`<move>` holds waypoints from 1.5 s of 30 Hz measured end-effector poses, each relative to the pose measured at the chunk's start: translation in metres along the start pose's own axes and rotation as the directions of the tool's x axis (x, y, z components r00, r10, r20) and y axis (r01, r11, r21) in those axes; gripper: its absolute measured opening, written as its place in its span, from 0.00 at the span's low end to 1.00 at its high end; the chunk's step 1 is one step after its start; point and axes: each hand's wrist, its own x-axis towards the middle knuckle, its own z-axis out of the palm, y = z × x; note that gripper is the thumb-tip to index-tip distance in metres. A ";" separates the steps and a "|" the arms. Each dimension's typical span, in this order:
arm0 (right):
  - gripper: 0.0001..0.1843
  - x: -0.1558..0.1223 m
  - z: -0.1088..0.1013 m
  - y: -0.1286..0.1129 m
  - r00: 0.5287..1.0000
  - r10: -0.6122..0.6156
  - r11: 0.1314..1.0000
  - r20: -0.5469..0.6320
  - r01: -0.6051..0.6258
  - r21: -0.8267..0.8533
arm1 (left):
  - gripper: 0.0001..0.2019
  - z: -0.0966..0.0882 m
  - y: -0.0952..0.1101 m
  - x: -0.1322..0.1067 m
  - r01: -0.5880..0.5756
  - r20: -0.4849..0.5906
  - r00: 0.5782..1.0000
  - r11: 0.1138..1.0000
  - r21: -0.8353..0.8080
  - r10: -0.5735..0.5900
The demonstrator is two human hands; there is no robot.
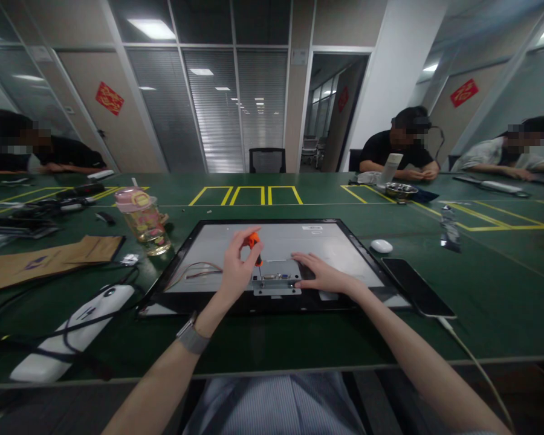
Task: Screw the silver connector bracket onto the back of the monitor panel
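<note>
A flat monitor panel lies on the table with its grey back facing up and a black frame round it. Near its front edge sits a metal bracket with a row of ports. My left hand is closed round an orange and black screwdriver, held upright. The screwdriver's shaft points down at the left end of the bracket; its tip is too small to make out. Fingers spread, my right hand rests on the bracket's right side. Thin wires run across the panel at the left.
Left of the panel are a pink-lidded drink cup, a brown paper bag and a white device with black cables. A phone on a charging cable and a white earbud case lie right. Several people sit across the table.
</note>
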 end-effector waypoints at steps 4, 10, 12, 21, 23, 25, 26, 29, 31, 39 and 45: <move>0.47 0.000 0.001 0.002 1.000 -0.005 1.000 -0.006 0.005 0.005 | 0.11 -0.001 0.001 0.001 -0.070 -0.009 0.997 0.997 0.029 0.070; 0.46 -0.001 -0.001 -0.001 1.000 -0.010 1.000 -0.007 0.010 0.001 | 0.15 -0.003 0.006 -0.001 0.030 0.035 0.999 0.997 -0.066 -0.027; 0.46 -0.001 -0.001 -0.002 1.000 -0.012 1.000 -0.008 0.012 0.000 | 0.14 -0.003 0.004 -0.001 0.046 0.033 0.999 0.997 -0.068 -0.044; 0.46 0.000 0.001 0.002 1.000 -0.020 1.000 -0.015 0.020 0.003 | 0.10 -0.001 0.001 0.003 -0.025 -0.079 0.996 0.998 0.057 0.029; 0.45 0.001 0.001 0.002 0.999 -0.026 1.000 -0.021 0.025 -0.003 | 0.11 -0.001 0.005 0.002 0.011 -0.043 0.999 0.999 0.032 -0.009; 0.45 0.001 0.001 0.003 0.999 -0.026 1.000 -0.026 0.026 -0.006 | 0.13 -0.002 0.009 0.000 0.039 -0.034 0.999 0.999 0.011 -0.039; 0.45 0.001 0.001 0.003 0.999 -0.028 1.000 -0.025 0.028 -0.006 | 0.14 -0.002 0.010 0.000 0.045 -0.035 0.998 0.999 0.002 -0.045; 0.45 0.001 0.002 0.004 0.999 -0.039 0.999 -0.024 0.038 -0.005 | 0.14 -0.002 0.010 -0.001 0.044 -0.040 0.998 0.998 -0.034 -0.045; 0.45 0.001 0.002 0.005 0.999 -0.042 0.999 -0.028 0.042 -0.005 | 0.13 -0.001 0.008 -0.001 0.044 -0.019 0.999 0.997 -0.064 -0.045; 0.46 0.002 0.003 0.007 0.999 -0.043 0.999 -0.019 0.043 0.010 | 0.10 -0.001 0.002 0.001 -0.025 -0.034 0.999 0.999 0.032 0.026; 0.45 0.000 0.001 0.004 0.999 -0.036 0.999 -0.024 0.037 0.024 | 0.13 -0.003 0.006 -0.001 0.068 -0.024 0.997 0.994 -0.084 -0.071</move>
